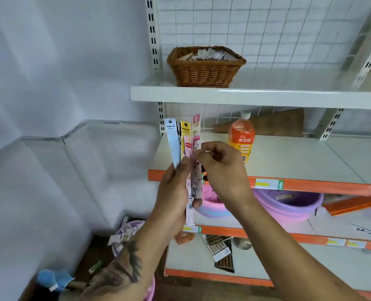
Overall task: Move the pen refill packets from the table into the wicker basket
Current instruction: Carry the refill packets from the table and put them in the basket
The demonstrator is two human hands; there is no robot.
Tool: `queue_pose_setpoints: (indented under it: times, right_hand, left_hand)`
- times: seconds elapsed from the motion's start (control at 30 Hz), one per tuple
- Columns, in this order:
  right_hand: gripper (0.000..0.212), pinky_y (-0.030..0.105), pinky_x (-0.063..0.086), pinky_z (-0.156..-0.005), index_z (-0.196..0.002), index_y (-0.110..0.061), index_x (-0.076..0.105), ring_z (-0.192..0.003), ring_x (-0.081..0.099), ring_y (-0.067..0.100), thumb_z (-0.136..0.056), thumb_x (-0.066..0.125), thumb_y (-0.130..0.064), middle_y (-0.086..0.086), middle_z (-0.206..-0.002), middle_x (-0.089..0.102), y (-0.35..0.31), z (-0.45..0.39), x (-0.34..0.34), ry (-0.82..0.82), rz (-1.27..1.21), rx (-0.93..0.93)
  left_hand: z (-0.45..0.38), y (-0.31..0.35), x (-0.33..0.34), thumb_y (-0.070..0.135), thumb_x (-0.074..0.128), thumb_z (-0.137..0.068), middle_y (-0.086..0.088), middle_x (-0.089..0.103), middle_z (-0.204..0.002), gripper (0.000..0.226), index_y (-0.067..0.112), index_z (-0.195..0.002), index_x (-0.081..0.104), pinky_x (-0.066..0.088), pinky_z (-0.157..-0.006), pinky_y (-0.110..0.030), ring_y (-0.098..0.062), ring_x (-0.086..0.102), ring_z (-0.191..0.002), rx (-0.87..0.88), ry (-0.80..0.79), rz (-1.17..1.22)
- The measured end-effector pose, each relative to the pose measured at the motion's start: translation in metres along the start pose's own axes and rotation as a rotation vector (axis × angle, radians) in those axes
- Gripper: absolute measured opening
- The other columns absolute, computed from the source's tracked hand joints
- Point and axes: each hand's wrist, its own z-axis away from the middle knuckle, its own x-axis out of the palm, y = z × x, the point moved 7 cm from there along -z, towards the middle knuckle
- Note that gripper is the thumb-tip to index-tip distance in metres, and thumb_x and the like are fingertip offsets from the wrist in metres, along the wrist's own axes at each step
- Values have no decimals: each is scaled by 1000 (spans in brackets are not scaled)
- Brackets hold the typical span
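Left hand (175,192): raised in front of the shelving, fingers curled round the lower part of a fanned bunch of pen refill packets (185,144), gripping them upright. Tattooed forearm runs down to the lower left.
Right hand (221,168): just right of the bunch, thumb and fingertips pinching the edge of the rightmost packet near its middle; other fingers curled.
Pen refill packets: long narrow sleeves, tops spread apart. From the left a pale blue-white one, a yellow one, then pink ones. The lower ends hang below the left hand. Print too blurred to read.
Wicker basket (205,72): brown, sits at the left end of the top shelf (288,97), close to its front edge, against the wire grid back panel. Pale packets already lie inside, heaped to the rim.
Middle shelf (299,157): orange drink bottle (242,137) with white cap stands near the front left, partly behind the right hand. A brown cone-shaped thing lies at the back.
Lower shelf: two purple-pink plastic basins (288,205), one behind the hands, one to the right; orange price-strip along the front edge.
Bottom shelf: flat boxes of dark sticks lying tilted.
Floor, lower left: another purple tub (126,233) with loose packets, blue item at the corner, blurred.
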Motion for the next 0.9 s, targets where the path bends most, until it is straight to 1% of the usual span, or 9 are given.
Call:
queue_pose_setpoints:
  times: [0.1,0.17,0.27,0.37,0.43,0.53,0.63,0.73,0.9]
  right_hand:
    - [20,33,50,-56,-105,-21,63,-58,61,17,-96,65,-4,15,-71,68,-24,-27,-1,0,2,-82]
    - [23,22,44,-52,-111,-20,60,-50,55,7,-96,65,-3,-2,-58,62,-51,-46,-4,11,55,-215]
    - [20,15,38,-49,-107,-18,64,-46,50,5,-96,63,-2,-10,-56,59,-106,-78,-10,30,60,-386]
    - [16,23,47,-55,-96,-16,72,-57,62,7,-93,61,-5,-5,-71,70,-157,-140,-26,183,146,-478]
    - [17,28,49,-61,-88,-21,73,-64,68,12,-89,60,-10,-6,-81,74,-174,-195,-33,225,262,-409]
    - [19,23,43,-60,-82,-25,71,-71,65,14,-93,60,-13,-5,-93,72,-170,-262,-39,194,545,-266]
    - [12,28,50,-71,-92,-16,75,-91,66,26,-92,63,-17,6,-101,72,-138,-296,-34,102,810,-132]
    - [17,40,58,-85,-99,-20,72,-97,64,29,-85,63,-18,6,-103,70,-119,-304,-28,80,1013,-69]
    - [18,39,56,-87,-98,-18,74,-100,64,34,-82,66,-16,9,-105,72,-128,-301,-36,179,1002,-90]
  left_hand:
    - [-19,21,12,36,54,-104,-18,62,-81,31,10,-112,69,37,-43,-23,-25,48,-53,2,-45,40]
    - [-34,39,15,34,54,-104,-18,60,-80,30,7,-110,65,36,-42,-23,-24,46,-51,56,-31,46]
    - [-53,66,16,34,53,-104,-12,57,-74,27,8,-103,60,36,-43,-24,-20,44,-49,146,-10,45]
    - [-67,90,18,36,53,-102,-10,59,-76,29,11,-115,63,39,-42,-25,-17,46,-49,142,-49,83]
    - [-77,107,20,36,53,-102,-10,61,-77,29,14,-119,63,39,-42,-25,-18,47,-50,151,-57,80]
    - [-93,135,28,37,57,-98,-11,64,-77,31,16,-120,63,42,-42,-26,-19,51,-50,181,-81,61]
    - [-106,153,34,36,58,-98,-10,67,-77,29,17,-120,63,44,-42,-26,-20,52,-50,190,-85,54]
    - [-116,166,39,34,57,-103,-10,69,-80,26,18,-122,63,45,-43,-26,-20,54,-52,214,-76,9]
    - [-127,179,45,34,55,-105,-10,73,-84,22,21,-121,64,47,-46,-27,-20,57,-54,243,-93,-47]
